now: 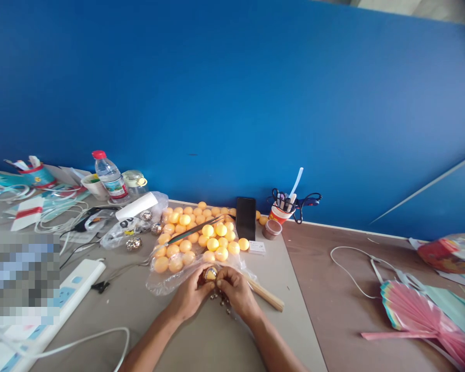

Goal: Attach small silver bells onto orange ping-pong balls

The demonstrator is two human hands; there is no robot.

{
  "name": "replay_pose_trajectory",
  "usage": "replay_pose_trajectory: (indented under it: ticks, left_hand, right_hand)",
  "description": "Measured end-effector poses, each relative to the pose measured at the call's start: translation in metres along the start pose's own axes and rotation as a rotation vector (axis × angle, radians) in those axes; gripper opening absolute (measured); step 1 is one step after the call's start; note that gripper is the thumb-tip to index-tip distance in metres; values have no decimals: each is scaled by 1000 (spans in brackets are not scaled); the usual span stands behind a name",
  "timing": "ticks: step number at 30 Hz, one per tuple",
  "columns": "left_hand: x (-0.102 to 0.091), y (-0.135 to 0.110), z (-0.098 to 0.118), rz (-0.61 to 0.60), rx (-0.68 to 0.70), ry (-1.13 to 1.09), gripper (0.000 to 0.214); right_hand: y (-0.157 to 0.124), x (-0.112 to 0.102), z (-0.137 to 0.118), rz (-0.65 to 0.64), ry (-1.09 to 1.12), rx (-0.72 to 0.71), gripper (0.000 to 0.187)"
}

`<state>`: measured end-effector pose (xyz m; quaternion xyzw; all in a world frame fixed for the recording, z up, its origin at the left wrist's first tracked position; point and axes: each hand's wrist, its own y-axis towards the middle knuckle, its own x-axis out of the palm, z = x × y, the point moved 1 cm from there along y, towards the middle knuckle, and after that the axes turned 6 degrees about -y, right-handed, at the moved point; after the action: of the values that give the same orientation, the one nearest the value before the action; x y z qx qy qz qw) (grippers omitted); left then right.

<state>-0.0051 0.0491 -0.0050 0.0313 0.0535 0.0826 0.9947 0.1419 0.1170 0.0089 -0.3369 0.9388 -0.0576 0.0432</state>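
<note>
My left hand (189, 295) is cradling the ball (210, 274), presumably for steadiness; my right hand (237, 292) is pinching narrowly at 3 o'clock, contents unclear, small pieces (228, 311) lying at 5 o'clock.

The bare left hand (189, 297) and bare right hand (238, 294) are partly hiding a round orange-and-silver ball (211, 274); shiny metallic bits (228, 311) are proving too small to identify; the right edge is cropping a pink pleated fan (414, 307)
</note>
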Motion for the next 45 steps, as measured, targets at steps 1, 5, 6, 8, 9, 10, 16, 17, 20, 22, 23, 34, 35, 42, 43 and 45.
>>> replay_pose_trajectory:
  ticks: [1,5,6,8,9,10,16,17,20,22,23,34,35,42,43,45]
  left_hand:
    - [0,0,1,4,2,9,40]
    - [1,-2,4,32,7,59,39]
    - [2,-2,4,34,3,75,39]
    - [3,-3,4,39,-2,107,40]
    - [4,-3,5,41,-5,122,40]
    - [5,-4,6,45,-7,133,40]
    - [4,-5,13,34,-9,124,43]
    - [3,-4,14,17,-15,117,45]
    - [1,-3,16,20,-16,99,42]
    - [0,-2,16,37,-4,128,38]
    - [-1,-1,15,52,18,143,36]
    - [-6,4,6,210,165,213,32]
    - [-5,4,7,204,171,201,32]
    - [-8,8,14,164,150,137,42]
    - [-8,9,14,169,159,131,43]
    - [-9,10,12,145,181,121,46]
  right_hand:
    - [0,1,0,18,0,7,10]
    - [-1,4,1,114,-16,12,9]
    - [-1,5,1,139,-21,7,9]
    - [-1,6,2,166,-28,1,8]
    - [-1,6,3,168,-30,1,8]
    - [-1,6,3,163,-29,3,8]
    - [-1,6,3,114,7,8,8]
    - [-1,6,2,104,10,14,9]
    - [-1,4,-1,60,-8,-11,12]
    - [-2,1,-3,22,-22,-73,18]
    - [-2,0,-3,4,-29,-89,21]
    - [-4,-2,1,38,-238,-214,10]
    - [-4,-2,1,45,-239,-220,10]
    - [0,1,0,120,-121,-202,24]
    - [-1,2,-2,119,-79,-200,26]
    - [-5,3,-8,123,31,-202,27]
